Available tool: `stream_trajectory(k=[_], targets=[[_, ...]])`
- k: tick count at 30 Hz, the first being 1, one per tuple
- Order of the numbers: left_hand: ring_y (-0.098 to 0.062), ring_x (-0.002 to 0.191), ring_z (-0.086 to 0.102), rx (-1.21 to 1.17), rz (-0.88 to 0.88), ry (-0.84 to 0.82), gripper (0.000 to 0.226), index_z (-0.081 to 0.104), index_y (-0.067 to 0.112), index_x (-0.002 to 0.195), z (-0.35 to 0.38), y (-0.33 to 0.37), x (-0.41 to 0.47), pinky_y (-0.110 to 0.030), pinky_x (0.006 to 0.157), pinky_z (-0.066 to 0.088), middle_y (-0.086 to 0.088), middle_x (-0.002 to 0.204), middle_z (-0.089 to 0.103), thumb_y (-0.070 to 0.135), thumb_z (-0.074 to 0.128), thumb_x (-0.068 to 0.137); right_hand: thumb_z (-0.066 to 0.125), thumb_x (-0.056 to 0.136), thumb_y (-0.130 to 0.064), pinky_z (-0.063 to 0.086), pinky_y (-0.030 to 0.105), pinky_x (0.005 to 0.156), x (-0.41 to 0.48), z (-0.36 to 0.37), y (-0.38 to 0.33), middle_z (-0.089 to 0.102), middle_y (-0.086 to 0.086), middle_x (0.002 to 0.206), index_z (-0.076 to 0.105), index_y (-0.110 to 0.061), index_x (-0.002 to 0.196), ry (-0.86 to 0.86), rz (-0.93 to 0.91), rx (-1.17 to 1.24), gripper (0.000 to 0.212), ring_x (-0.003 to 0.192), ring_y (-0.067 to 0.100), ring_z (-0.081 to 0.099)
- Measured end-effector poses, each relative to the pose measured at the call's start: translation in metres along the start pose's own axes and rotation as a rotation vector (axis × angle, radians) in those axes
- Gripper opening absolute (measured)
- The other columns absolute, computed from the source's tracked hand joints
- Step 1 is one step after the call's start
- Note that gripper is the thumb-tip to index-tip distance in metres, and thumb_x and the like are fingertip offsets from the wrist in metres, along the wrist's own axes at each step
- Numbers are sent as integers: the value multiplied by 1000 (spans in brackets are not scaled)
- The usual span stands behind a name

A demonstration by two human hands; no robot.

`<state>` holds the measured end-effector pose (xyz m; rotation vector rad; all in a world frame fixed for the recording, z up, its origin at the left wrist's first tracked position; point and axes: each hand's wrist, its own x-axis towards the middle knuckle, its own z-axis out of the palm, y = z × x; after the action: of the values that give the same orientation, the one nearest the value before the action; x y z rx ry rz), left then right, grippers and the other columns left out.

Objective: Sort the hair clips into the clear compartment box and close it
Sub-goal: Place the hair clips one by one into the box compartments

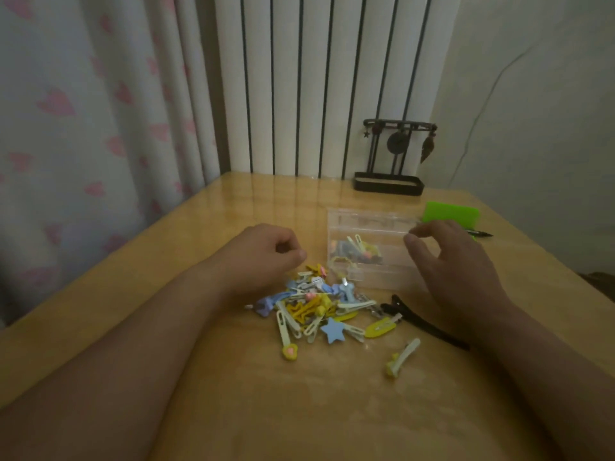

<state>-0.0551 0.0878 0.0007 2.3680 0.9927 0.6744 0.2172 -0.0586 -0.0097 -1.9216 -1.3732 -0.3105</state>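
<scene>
Clip pile (319,304) beside clear box (376,281) edge

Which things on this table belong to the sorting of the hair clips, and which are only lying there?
For the job:
- pile of hair clips
- clear compartment box, with some clips already inside
- long black clip
- loose pale clip

Only lying about:
- green flat item
- pen
- dark ornament stand

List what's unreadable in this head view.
Head view only:
- Left hand: curled fingers hide whether it holds a clip.
- Clear plastic compartment box: dividers and lid lost to dimness; right hand covers its right side.
- Long black hair clip: end hidden under right forearm.
</scene>
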Motion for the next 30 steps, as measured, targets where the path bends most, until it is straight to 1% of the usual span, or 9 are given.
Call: stream_trajectory(k=[4,8,14,19,22,24,25,27,30], targets=[[-4,74,65,34,-17,-96,26,74,30,85,2,-4,-3,-31,67,52,11,79,71,55,72,91,56,103,-45,46,40,98,0,1,-2,56,-15,112,68,-28,116,0,12,6,25,110,10,55],[-8,76,68,51,-19,-137,23,73,31,83,6,-7,-2,-38,72,58,10,80,71,53,78,87,56,103,-45,47,43,100,-2,1,-4,60,-12,116,67,-29,115,-11,22,22,23,112,10,55],[-7,75,66,71,-28,-52,12,72,27,77,8,-4,2,-41,74,59,10,75,71,32,77,86,55,103,-46,49,46,98,1,-2,-3,56,-16,112,67,-32,114,-28,21,23,21,107,8,55],[-12,76,63,84,-59,77,8,67,26,76,-3,-9,5,-37,71,54,8,78,68,27,71,82,54,103,-47,51,46,96,2,-1,-2,55,-19,111,66,-34,113,-37,35,33,20,103,5,54],[-14,74,63,-78,-31,217,10,67,28,80,-4,-3,5,-39,70,52,4,77,68,26,75,86,56,103,-45,51,46,96,1,-2,-4,56,-19,113,67,-32,115,-12,13,38,21,108,7,56],[-16,76,64,-230,58,229,9,69,29,87,0,10,1,-39,72,53,2,80,70,27,76,93,57,103,-44,51,45,96,-1,-5,-10,57,-19,113,67,-30,117,25,-25,50,22,109,6,55],[-15,76,64,-278,101,222,7,71,30,90,3,18,-2,-37,72,53,2,81,70,29,75,95,58,102,-44,50,44,97,-2,-6,-14,58,-20,113,67,-29,117,40,-54,62,23,110,4,55],[-8,74,62,-307,166,199,3,72,32,95,11,34,-8,-28,69,52,5,82,69,33,74,97,59,101,-44,50,39,96,-5,-8,-26,62,-20,113,67,-29,119,39,-116,123,25,109,0,57],[-3,73,62,-302,237,138,2,72,35,98,21,51,-15,-14,62,48,10,84,69,33,72,99,62,100,-45,50,20,81,-14,-13,-47,66,-22,103,66,-32,123,-69,-148,303,27,102,0,62]])
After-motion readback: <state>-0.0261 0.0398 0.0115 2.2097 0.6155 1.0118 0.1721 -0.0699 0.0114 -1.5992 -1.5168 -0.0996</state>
